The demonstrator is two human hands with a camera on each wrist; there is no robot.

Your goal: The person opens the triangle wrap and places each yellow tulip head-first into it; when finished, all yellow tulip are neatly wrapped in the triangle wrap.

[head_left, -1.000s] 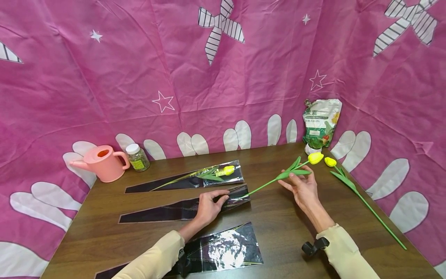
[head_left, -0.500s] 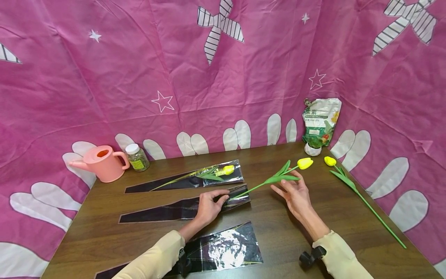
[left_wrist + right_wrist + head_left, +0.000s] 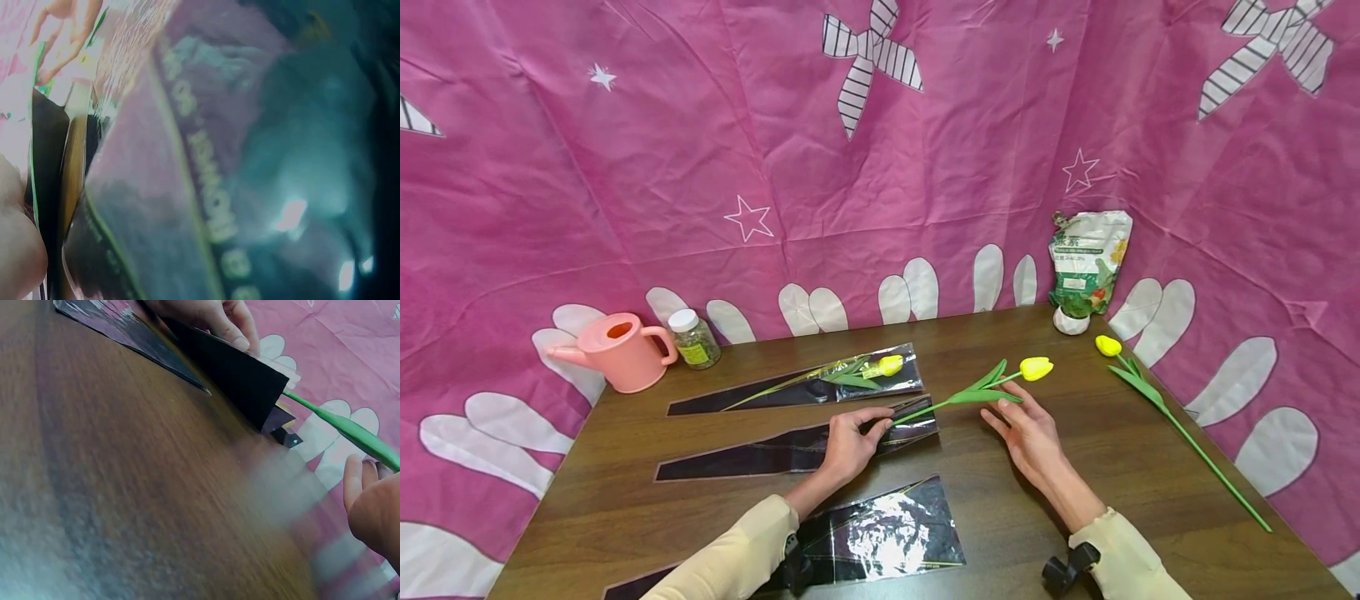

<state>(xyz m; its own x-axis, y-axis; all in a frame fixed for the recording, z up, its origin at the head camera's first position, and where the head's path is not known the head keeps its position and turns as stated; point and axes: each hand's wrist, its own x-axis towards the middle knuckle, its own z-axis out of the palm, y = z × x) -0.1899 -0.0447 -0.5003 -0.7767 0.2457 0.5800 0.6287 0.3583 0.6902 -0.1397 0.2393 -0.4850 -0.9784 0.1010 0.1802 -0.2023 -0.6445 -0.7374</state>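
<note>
My left hand [image 3: 848,448] pinches the upper layer of a long, tapering black flower sleeve [image 3: 730,458] near its wide right mouth. With my right hand [image 3: 1032,433] I hold a yellow tulip [image 3: 1037,368] just below its bloom, by the leaves. The tulip slants down to the left. Its lower stem goes into the sleeve's mouth, so the stem's end is hidden. Seen from the right wrist, the mouth of the black sleeve [image 3: 250,387] gapes around the green stem [image 3: 331,419]. Glossy film fills most of the left wrist view, blurred.
Behind lies another sleeve [image 3: 700,405] with a tulip [image 3: 891,365] in it. A third sleeve [image 3: 895,533] lies in front. One loose tulip [image 3: 1195,450] lies at the right. A pink watering can [image 3: 628,358], a jar [image 3: 695,340] and a printed bag [image 3: 1088,258] stand at the back.
My right hand has moved left and slightly toward me, sliding the tulip's stem further into the sleeve. The left hand has kept its place on the sleeve.
</note>
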